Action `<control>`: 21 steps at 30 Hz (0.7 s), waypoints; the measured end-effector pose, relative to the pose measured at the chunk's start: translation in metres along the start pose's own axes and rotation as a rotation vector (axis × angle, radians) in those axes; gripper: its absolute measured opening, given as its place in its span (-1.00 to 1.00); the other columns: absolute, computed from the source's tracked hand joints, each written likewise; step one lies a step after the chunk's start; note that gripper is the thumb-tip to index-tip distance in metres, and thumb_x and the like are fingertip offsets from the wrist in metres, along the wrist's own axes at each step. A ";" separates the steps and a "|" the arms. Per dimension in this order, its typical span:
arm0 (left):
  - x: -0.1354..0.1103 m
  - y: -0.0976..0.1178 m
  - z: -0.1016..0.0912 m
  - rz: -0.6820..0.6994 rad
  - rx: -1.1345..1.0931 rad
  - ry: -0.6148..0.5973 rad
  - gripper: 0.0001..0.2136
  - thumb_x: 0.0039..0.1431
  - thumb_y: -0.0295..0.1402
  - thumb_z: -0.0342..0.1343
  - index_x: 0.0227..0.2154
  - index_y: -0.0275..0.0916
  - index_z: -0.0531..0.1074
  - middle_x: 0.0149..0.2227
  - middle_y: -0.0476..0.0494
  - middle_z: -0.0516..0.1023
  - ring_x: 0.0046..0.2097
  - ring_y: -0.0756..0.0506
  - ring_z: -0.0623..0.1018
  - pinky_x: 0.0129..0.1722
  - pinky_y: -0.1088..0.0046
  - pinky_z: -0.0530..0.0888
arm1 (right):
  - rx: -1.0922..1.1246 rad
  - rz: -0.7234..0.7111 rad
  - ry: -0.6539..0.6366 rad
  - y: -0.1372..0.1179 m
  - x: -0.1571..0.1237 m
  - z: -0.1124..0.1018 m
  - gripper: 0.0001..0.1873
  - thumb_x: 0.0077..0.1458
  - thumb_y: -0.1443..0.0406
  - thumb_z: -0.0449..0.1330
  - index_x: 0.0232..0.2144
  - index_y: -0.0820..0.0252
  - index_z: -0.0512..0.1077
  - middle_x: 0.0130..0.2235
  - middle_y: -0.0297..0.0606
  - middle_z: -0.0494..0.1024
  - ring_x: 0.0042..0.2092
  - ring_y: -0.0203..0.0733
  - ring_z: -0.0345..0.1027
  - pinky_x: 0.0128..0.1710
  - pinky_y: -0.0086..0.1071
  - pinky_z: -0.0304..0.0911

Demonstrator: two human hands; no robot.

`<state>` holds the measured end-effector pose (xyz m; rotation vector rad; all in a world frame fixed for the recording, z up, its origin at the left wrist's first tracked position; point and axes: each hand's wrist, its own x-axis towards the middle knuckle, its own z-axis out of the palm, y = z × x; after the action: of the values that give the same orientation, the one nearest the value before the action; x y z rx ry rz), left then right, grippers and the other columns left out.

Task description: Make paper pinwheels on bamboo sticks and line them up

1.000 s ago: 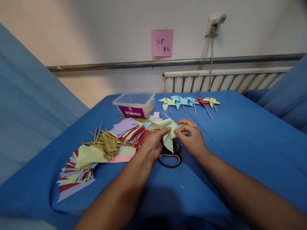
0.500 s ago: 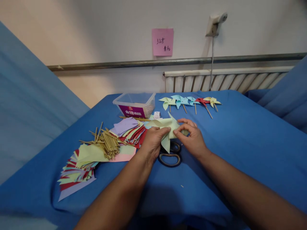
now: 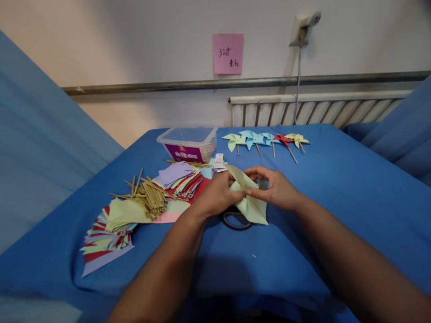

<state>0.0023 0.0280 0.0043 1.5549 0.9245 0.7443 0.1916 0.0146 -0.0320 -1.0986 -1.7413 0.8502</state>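
Note:
Between my hands is a pale yellow-green paper pinwheel (image 3: 252,208), its blades partly folded in towards the middle. My left hand (image 3: 222,193) pinches it from the left, the thumb near its centre. On the other side my right hand (image 3: 271,187) grips the paper between thumb and fingers. Below the paper, black-handled scissors (image 3: 237,224) lie on the blue cloth, mostly covered by the paper and my left hand. A stack of coloured paper pieces (image 3: 183,181) lies just left of my left hand.
Several pinwheels on sticks (image 3: 257,140) lie in a row at the back. A clear plastic box (image 3: 188,146) stands back left. Further left are a heap of thin sticks (image 3: 153,197) and fanned cut papers (image 3: 107,237). A radiator (image 3: 319,107) is behind the table.
The paper has been turned in my hands, with one blade now pointing down right and another curling up. Both hands have come closer together, and the paper covers more of the scissors.

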 end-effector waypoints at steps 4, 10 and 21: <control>-0.001 -0.002 0.000 0.043 0.066 0.004 -0.70 -0.17 -0.53 0.25 -0.27 -0.24 0.58 -0.31 -0.14 0.63 -0.30 -0.16 0.57 -0.37 0.47 0.44 | 0.191 0.068 -0.040 0.002 0.000 0.007 -0.64 -0.08 0.25 0.35 -0.16 0.13 0.50 -0.22 -0.26 0.64 -0.20 -0.11 0.52 -0.17 -0.22 0.42; 0.005 -0.008 -0.001 0.009 -0.060 0.285 -0.58 -0.24 -0.46 0.38 -0.20 -0.25 0.54 -0.27 -0.15 0.62 -0.27 -0.13 0.56 -0.31 0.48 0.43 | 0.446 0.190 0.216 0.009 0.005 0.023 -0.60 -0.17 0.22 0.40 -0.23 0.16 0.44 -0.26 -0.25 0.65 -0.26 -0.10 0.55 -0.26 -0.23 0.45; 0.011 -0.019 0.015 -0.195 -0.636 0.203 -0.71 -0.17 -0.37 0.38 -0.34 -0.36 0.54 -0.37 -0.20 0.61 -0.38 -0.08 0.56 -0.33 0.43 0.48 | 0.650 0.233 0.572 0.008 0.005 0.042 -0.56 -0.19 0.19 0.42 -0.25 0.14 0.38 -0.27 -0.24 0.65 -0.29 -0.11 0.55 -0.25 -0.22 0.46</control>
<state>0.0170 0.0317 -0.0177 0.8328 0.8584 0.9525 0.1540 0.0185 -0.0532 -0.9694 -0.7885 1.0195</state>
